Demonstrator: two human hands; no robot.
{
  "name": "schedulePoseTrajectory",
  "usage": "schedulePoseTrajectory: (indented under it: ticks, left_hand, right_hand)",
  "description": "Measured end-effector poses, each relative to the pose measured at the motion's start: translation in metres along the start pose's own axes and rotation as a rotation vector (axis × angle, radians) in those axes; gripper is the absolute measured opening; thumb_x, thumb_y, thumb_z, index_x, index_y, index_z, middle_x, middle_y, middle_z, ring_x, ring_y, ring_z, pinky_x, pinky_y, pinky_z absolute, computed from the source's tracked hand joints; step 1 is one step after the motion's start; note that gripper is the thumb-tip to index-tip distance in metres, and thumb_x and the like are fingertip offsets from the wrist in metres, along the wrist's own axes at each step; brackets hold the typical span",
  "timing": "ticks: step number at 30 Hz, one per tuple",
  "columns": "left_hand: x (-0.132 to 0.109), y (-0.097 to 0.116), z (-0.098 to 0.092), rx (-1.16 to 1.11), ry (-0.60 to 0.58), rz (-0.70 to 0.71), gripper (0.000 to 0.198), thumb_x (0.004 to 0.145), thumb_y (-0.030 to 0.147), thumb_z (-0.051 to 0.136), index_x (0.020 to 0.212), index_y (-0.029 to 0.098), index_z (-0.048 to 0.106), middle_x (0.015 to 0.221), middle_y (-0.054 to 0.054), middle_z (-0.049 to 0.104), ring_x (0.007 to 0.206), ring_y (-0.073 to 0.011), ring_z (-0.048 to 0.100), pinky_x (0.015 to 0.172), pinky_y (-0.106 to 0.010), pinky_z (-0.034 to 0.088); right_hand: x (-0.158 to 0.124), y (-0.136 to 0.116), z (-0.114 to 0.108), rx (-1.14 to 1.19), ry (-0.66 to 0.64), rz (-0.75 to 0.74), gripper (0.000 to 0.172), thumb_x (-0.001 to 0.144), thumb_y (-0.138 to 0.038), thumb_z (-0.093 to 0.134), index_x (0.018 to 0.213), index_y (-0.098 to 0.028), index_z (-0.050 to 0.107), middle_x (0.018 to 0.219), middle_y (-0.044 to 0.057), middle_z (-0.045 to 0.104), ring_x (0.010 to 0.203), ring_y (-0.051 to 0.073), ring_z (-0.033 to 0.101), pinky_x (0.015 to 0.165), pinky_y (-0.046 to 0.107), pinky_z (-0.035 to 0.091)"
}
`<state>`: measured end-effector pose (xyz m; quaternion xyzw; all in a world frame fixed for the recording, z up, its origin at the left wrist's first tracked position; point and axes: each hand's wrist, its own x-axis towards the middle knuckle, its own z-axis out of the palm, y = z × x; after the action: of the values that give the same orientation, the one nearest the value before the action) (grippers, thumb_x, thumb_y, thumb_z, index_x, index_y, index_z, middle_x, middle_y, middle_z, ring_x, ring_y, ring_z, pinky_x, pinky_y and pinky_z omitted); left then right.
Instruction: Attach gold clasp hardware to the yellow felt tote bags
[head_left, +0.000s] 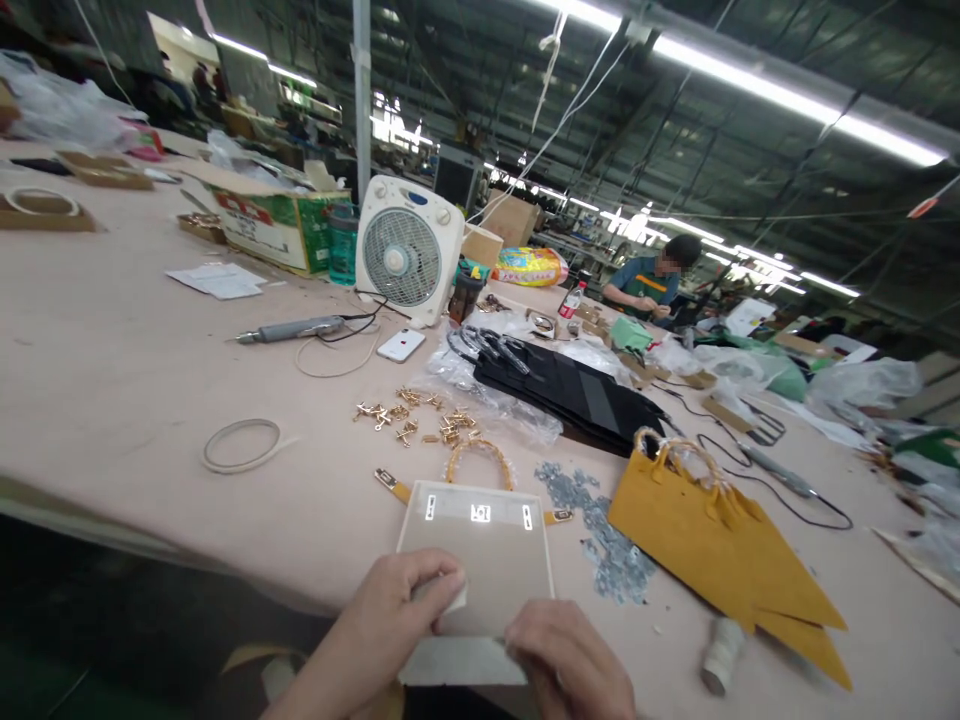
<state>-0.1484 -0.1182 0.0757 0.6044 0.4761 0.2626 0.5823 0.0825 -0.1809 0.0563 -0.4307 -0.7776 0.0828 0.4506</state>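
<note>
A flat beige bag panel (487,560) lies in front of me at the table's edge, with bright metal-like fittings along its far end. A yellow-orange handle (480,455) and two yellow straps with gold-coloured ends stick out from behind it. My left hand (397,615) is closed over the panel, thumb and finger pinching a small pale piece (456,601). My right hand (574,655) has its fingers curled at the panel's near right corner, beside a grey-white strip (463,662). Its fingertips are partly hidden.
Beyond the panel lie gold-coloured hardware pieces (457,425) and small silver plates (615,550). Yellow bag pieces (697,530), a roll (722,655) and black bag pieces (566,390) are to the right. A fan (409,250), phone (401,345) and corded tool (292,329) stand farther off; a co-worker (649,280) sits behind.
</note>
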Motion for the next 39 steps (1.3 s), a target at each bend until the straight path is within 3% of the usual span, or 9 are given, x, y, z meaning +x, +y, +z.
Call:
schedulePoseTrajectory:
  ticks: [3,5,7,10,19,31,36,39]
  left_hand:
    - [0.009,-0.01,0.003,-0.01,-0.077,-0.047,0.049,0.092,0.06,0.052,0.104,0.018,0.075,0.072,0.0,0.062,0.051,-0.0117,0.046,0.046,-0.021,0.035]
    - [0.015,-0.016,0.007,0.014,-0.088,-0.059,0.048,0.092,0.057,0.052,0.101,0.016,0.076,0.07,0.0,0.061,0.049,-0.0112,0.046,0.044,-0.02,0.036]
    - [0.021,-0.021,0.01,0.025,-0.069,-0.08,0.046,0.091,0.054,0.052,0.096,0.015,0.076,0.066,0.0,0.06,0.047,-0.011,0.046,0.044,-0.02,0.036]
    - [0.029,-0.027,0.01,0.004,-0.042,-0.112,0.044,0.089,0.052,0.054,0.096,0.015,0.076,0.064,0.001,0.06,0.045,-0.0103,0.045,0.042,-0.02,0.035]
    - [0.03,-0.031,0.01,-0.015,-0.022,-0.134,0.041,0.09,0.05,0.053,0.093,0.016,0.075,0.065,0.001,0.062,0.041,-0.0085,0.045,0.039,-0.019,0.031]
    - [0.03,-0.03,0.007,-0.052,-0.02,-0.129,0.043,0.091,0.051,0.053,0.095,0.015,0.076,0.067,0.0,0.064,0.042,-0.0084,0.045,0.039,-0.018,0.031]
    - [0.028,-0.036,0.007,-0.11,-0.008,-0.098,0.048,0.092,0.054,0.058,0.109,0.013,0.077,0.072,-0.001,0.066,0.045,-0.0077,0.046,0.042,-0.019,0.037]
    - [0.024,-0.036,0.007,-0.128,-0.01,-0.079,0.051,0.091,0.052,0.062,0.122,0.014,0.076,0.077,-0.002,0.068,0.049,-0.0079,0.046,0.047,-0.021,0.043]
  right_hand:
    - [0.028,0.032,-0.028,0.06,-0.01,0.268,0.01,0.099,-0.026,0.067,0.101,-0.026,0.077,0.101,0.008,0.078,0.096,0.022,0.075,0.088,0.034,0.061]
    - [0.046,0.057,-0.038,0.074,0.006,0.403,0.019,0.098,-0.04,0.069,0.095,-0.024,0.079,0.119,0.011,0.074,0.113,0.026,0.07,0.1,0.041,0.057]
    - [0.059,0.081,-0.041,0.093,-0.042,0.489,0.03,0.094,-0.051,0.071,0.092,-0.023,0.08,0.135,0.014,0.067,0.127,0.03,0.062,0.107,0.047,0.051]
    - [0.069,0.104,-0.037,0.143,-0.163,0.565,0.039,0.092,-0.059,0.069,0.091,-0.021,0.08,0.139,0.016,0.064,0.132,0.031,0.058,0.107,0.045,0.048]
    - [0.078,0.114,-0.027,0.181,-0.348,0.588,0.03,0.094,-0.048,0.068,0.084,-0.02,0.076,0.129,0.013,0.069,0.126,0.029,0.061,0.109,0.044,0.045]
    - [0.076,0.124,-0.019,0.148,-0.352,0.547,0.027,0.095,-0.043,0.067,0.085,-0.02,0.077,0.122,0.012,0.07,0.122,0.027,0.062,0.105,0.039,0.047]
    - [0.063,0.137,-0.008,0.128,-0.313,0.573,0.025,0.089,-0.044,0.072,0.101,-0.022,0.076,0.129,0.01,0.069,0.115,0.027,0.066,0.1,0.04,0.051]
    - [0.057,0.146,-0.002,0.18,-0.256,0.653,0.046,0.086,-0.043,0.075,0.127,-0.024,0.068,0.129,0.01,0.071,0.112,0.026,0.068,0.1,0.041,0.053]
